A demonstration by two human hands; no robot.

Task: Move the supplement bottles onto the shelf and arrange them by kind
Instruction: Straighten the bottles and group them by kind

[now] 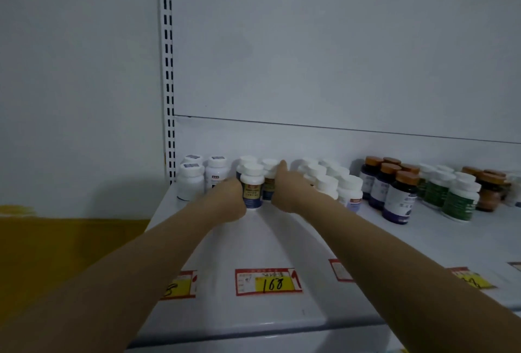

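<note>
A white shelf (267, 242) carries rows of supplement bottles along its back. A white-capped bottle with a dark blue and yellow label (251, 189) stands at the front of its group. My left hand (225, 202) is closed against that bottle's left side. To its right, my right hand (284, 190) grips a similar bottle (269, 180), mostly hidden behind my fingers. Plain white bottles (190, 180) stand at the far left. More white-capped bottles (334, 183) stand right of my hands.
Dark bottles with orange caps (400, 196) and green-labelled white-capped bottles (461, 197) fill the shelf's right part. Red and yellow price tags (267, 282) line the front edge. A slotted upright (167, 71) runs up the left; a yellow surface (70, 240) lies lower left.
</note>
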